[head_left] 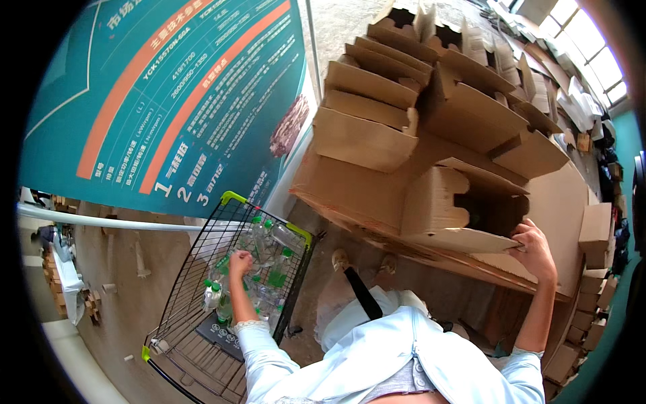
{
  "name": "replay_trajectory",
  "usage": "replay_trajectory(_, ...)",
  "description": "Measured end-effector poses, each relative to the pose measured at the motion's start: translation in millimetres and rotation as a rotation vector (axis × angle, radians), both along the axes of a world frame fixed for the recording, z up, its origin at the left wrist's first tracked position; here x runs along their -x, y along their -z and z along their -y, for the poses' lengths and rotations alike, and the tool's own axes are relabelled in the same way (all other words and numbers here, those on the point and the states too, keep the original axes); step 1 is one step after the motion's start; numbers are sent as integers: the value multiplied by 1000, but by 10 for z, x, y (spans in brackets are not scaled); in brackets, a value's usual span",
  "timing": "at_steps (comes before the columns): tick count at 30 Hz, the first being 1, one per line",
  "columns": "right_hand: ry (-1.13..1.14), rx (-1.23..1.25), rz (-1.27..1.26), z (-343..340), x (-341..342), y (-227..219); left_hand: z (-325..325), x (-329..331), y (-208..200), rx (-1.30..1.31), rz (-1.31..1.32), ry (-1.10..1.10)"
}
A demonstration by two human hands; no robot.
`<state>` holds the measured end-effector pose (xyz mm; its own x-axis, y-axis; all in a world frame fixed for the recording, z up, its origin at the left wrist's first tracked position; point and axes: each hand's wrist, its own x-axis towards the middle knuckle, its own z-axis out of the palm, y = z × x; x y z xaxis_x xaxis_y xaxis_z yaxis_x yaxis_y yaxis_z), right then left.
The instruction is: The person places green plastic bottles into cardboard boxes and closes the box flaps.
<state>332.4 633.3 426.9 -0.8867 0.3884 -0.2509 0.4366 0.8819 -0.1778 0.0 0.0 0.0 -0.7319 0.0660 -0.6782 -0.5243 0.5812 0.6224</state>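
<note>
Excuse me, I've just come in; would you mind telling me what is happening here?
A person has the left hand among clear, green-capped bottles in a wire cart; whether it grips one is unclear. The right hand holds the near right rim of an open cardboard box at the near edge of a brown table. More open boxes stand farther back on it.

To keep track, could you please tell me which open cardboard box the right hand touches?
The right hand touches the open box nearest the person; the other open boxes stand farther back, untouched.
</note>
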Motion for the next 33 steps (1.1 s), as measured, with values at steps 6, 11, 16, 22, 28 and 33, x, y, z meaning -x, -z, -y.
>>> replay_trajectory(6, 135, -22, 70, 182, 154, 111, 149, 190, 1104, 418, -306, 99)
replay_trajectory(11, 119, -62, 18, 264, 93, 164, -298, 318, 1374, 462, -177, 128)
replay_trajectory(16, 122, -75, -20, 269, 153, 170, -384, 471, 1641, 724, 6, 149)
replay_trajectory(22, 112, -103, -1, 288, 154, 197, -510, 262, 1535, 607, -19, -88)
replay_trajectory(28, 44, -89, -31, 306, 175, 101, -330, -146, 861, 311, -291, -202)
replay_trajectory(33, -99, -78, -100, 165, 13, 117, -272, -194, -398, 83, -518, -461)
